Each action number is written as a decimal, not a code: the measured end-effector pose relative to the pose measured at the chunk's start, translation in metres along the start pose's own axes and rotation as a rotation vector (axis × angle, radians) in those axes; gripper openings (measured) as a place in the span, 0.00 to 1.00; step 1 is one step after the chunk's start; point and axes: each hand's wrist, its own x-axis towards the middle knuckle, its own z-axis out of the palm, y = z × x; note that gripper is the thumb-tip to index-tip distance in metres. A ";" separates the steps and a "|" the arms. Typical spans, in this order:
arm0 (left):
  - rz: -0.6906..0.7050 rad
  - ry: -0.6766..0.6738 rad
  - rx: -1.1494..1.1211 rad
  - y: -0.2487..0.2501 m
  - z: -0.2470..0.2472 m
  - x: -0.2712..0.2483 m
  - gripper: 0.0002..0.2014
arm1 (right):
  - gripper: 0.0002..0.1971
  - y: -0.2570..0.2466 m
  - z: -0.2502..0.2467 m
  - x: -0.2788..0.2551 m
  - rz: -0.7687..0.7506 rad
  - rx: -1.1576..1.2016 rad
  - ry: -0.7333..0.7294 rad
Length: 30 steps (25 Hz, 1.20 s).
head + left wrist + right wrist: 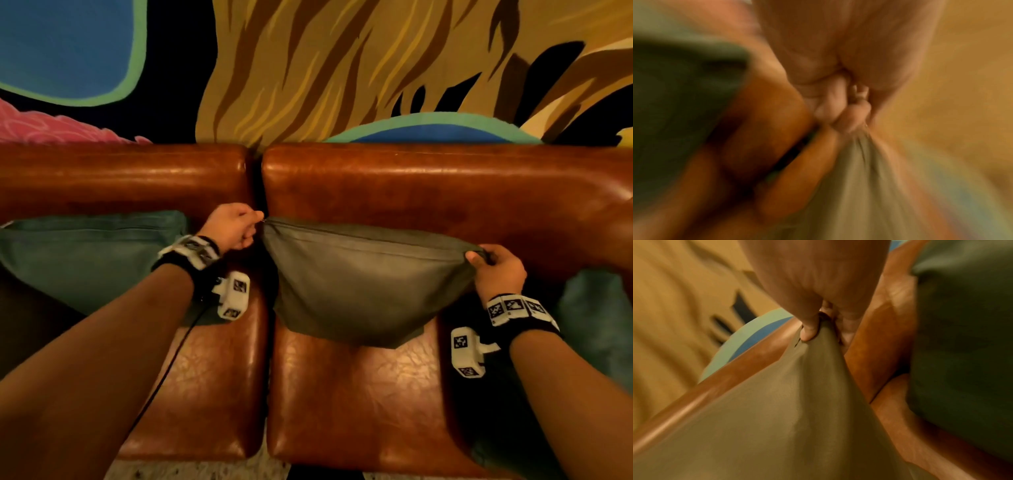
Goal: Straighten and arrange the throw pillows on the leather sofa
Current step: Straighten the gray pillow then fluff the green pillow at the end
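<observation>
A grey-green throw pillow (363,284) hangs stretched between my two hands in front of the brown leather sofa's backrest (428,185). My left hand (239,226) pinches its upper left corner near the gap between the back cushions. My right hand (493,267) grips its upper right corner, a little lower. The pillow's bottom edge touches the right seat cushion (359,394). In the left wrist view the curled fingers (849,120) clamp the bunched grey-green pillow (859,186). In the right wrist view thumb and fingers (809,332) pinch the corner of the pillow (787,410).
A teal pillow (85,253) leans against the left back cushion. Another teal pillow (596,318) lies at the sofa's right end, behind my right forearm. A colourful mural (325,68) covers the wall behind. Speckled floor (205,471) shows at the sofa's front edge.
</observation>
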 end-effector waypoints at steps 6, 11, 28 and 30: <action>0.137 0.256 0.350 -0.014 0.009 0.006 0.23 | 0.17 -0.003 0.001 0.006 -0.047 -0.029 -0.032; 0.429 -0.214 1.062 -0.001 0.001 0.005 0.20 | 0.10 0.005 -0.015 0.004 -0.138 0.011 -0.162; 0.596 -0.336 0.763 0.110 0.109 -0.025 0.12 | 0.13 -0.057 0.023 0.001 0.086 0.585 -0.288; 0.470 -0.494 0.588 0.107 0.085 -0.024 0.13 | 0.21 0.017 0.037 0.009 0.386 0.395 -0.253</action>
